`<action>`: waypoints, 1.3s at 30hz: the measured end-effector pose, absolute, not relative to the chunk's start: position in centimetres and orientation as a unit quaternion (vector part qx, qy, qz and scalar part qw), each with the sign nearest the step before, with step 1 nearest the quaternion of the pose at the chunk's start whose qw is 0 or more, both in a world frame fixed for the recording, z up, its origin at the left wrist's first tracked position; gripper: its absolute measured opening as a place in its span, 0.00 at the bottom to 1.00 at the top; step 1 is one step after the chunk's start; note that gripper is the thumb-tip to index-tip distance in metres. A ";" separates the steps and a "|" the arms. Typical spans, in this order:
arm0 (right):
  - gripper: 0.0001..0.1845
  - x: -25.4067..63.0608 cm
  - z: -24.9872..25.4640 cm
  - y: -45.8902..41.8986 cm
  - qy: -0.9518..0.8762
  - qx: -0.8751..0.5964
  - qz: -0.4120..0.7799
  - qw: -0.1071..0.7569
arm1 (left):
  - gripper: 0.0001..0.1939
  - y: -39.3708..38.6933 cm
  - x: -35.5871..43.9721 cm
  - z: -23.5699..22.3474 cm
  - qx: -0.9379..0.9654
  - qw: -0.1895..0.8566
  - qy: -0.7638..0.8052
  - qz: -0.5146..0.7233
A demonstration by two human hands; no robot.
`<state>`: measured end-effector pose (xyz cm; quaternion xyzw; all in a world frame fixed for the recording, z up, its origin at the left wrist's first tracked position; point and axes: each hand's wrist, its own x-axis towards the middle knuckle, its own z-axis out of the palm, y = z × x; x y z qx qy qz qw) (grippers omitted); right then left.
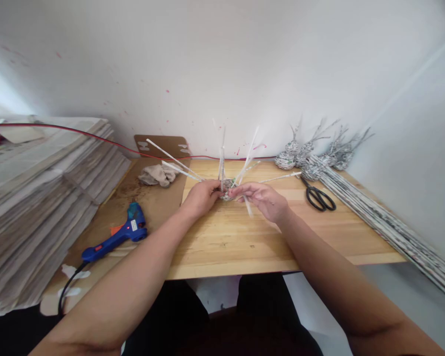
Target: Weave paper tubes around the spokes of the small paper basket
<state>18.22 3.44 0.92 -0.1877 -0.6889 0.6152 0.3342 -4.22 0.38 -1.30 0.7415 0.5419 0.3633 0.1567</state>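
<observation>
A small woven paper base (227, 190) with several rolled paper sticks fanning upward sits near the middle of the wooden table (244, 242). My left hand (202, 198) is closed around its left side. My right hand (261, 198) pinches one of the paper sticks (247, 203) at the base's right side, fingers pressed together. The sticks splay out to the left, straight up and to the right.
A blue glue gun (116, 236) lies on a cardboard sheet at left, beside a tall stack of newspapers (37, 198). A crumpled rag (158, 174) lies behind. Black scissors (319, 197), several small woven pieces (311, 155) and a long bundle of paper sticks (385, 222) are at right.
</observation>
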 end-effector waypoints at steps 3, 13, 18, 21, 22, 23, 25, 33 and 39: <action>0.20 17.9 0.8 3.4 -0.717 -0.245 0.545 0.358 | 0.07 0.3 -4.2 -1.2 0.740 0.156 0.540 0.369; 0.16 17.1 0.2 2.6 -0.778 -0.411 0.323 0.349 | 0.09 -0.3 -3.5 -0.5 0.766 0.142 0.530 0.335; 0.16 17.1 0.4 2.8 -0.800 -0.431 0.312 0.279 | 0.10 -0.3 -3.2 -0.6 0.783 0.134 0.511 0.329; 0.14 16.9 0.5 2.9 -0.782 -0.428 0.366 0.265 | 0.09 -0.4 -3.1 -0.5 0.786 0.135 0.504 0.330; 0.13 16.9 0.5 3.0 -0.772 -0.433 0.381 0.269 | 0.09 -0.5 -3.0 -0.5 0.786 0.138 0.504 0.332; 0.12 16.9 0.5 3.0 -0.761 -0.440 0.389 0.276 | 0.09 -0.5 -3.0 -0.4 0.784 0.141 0.504 0.334; 0.11 16.8 0.6 3.0 -0.746 -0.449 0.394 0.294 | 0.08 -0.5 -3.1 -0.4 0.782 0.149 0.503 0.338; 0.12 17.1 0.1 2.9 -0.804 -0.385 0.365 0.268 | 0.07 -0.5 -3.0 -0.4 0.785 0.155 0.493 0.342; 0.11 17.1 0.5 2.7 -0.795 -0.394 0.353 0.297 | 0.06 -0.7 -2.8 -0.2 0.776 0.168 0.472 0.384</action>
